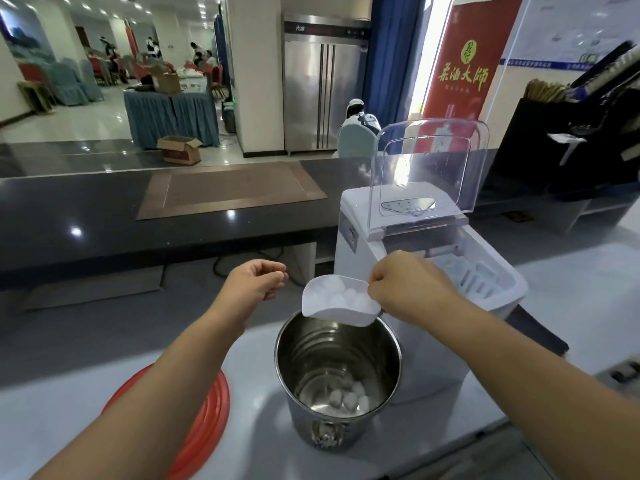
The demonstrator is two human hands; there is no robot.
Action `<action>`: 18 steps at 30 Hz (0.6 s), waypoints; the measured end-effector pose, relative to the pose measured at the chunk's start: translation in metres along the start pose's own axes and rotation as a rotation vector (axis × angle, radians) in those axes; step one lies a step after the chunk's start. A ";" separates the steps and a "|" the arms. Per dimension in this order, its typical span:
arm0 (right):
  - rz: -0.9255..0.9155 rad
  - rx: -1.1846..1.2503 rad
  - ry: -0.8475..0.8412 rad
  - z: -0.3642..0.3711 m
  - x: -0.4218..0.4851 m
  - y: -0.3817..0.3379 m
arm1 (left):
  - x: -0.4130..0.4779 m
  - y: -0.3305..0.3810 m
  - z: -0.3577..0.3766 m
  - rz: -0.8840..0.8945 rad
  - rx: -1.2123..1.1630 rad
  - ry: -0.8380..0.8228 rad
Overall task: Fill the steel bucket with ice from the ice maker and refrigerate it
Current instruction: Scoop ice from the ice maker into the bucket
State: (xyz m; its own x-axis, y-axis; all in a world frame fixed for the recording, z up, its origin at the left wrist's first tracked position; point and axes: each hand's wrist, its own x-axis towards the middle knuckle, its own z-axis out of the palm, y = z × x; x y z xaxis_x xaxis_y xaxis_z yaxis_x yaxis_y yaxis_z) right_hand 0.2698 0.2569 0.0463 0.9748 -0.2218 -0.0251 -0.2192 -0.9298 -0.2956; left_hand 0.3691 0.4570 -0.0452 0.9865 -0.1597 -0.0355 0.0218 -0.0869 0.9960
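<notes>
Steel bucket (310,351) stands on a white counter (571,306) just beside the white ice maker (356,230), whose clear lid (429,168) is raised. A few ice pieces (349,398) lie at the bucket's bottom. The right hand (408,289) grips a white scoop (337,303) of ice over the rim. The left hand (256,282) hovers beside it, loosely curled and empty. Behind, a red banner (464,64) bears yellow Chinese characters, near a steel refrigerator (322,91) in a tiled hall.

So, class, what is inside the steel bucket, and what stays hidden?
A few ice pieces lie on the bottom of the steel bucket; the walls above are bare. The near wall hides the front of the floor; the white scoop covers the far rim.
</notes>
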 end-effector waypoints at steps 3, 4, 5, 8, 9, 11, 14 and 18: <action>-0.001 -0.084 0.014 0.017 -0.009 -0.007 | -0.001 -0.006 -0.005 -0.009 0.017 -0.029; 0.006 -0.108 0.013 0.023 -0.012 -0.008 | -0.001 -0.008 -0.006 -0.011 0.022 -0.041; 0.019 -0.130 0.007 0.029 -0.013 -0.009 | -0.002 -0.009 -0.007 -0.013 0.025 -0.053; 0.066 -0.179 -0.027 0.047 -0.015 -0.011 | -0.003 -0.014 -0.007 -0.023 0.026 -0.080; 0.077 -0.198 -0.042 0.053 -0.015 -0.011 | -0.004 -0.015 -0.007 -0.028 0.027 -0.091; 0.089 -0.239 -0.068 0.067 -0.014 -0.013 | -0.006 -0.018 -0.005 -0.037 0.045 -0.119; 0.097 -0.268 -0.120 0.088 -0.011 -0.019 | -0.009 -0.024 0.001 -0.038 0.100 -0.153; 0.074 -0.294 -0.183 0.108 -0.007 -0.032 | -0.012 -0.026 0.006 -0.038 0.160 -0.173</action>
State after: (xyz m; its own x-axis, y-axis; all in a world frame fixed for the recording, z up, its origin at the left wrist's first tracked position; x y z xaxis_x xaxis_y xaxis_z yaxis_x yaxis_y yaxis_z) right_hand 0.2743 0.3197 -0.0473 0.9414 -0.2598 -0.2151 -0.2661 -0.9640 0.0000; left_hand 0.3561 0.4547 -0.0709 0.9426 -0.3187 -0.0996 0.0182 -0.2486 0.9684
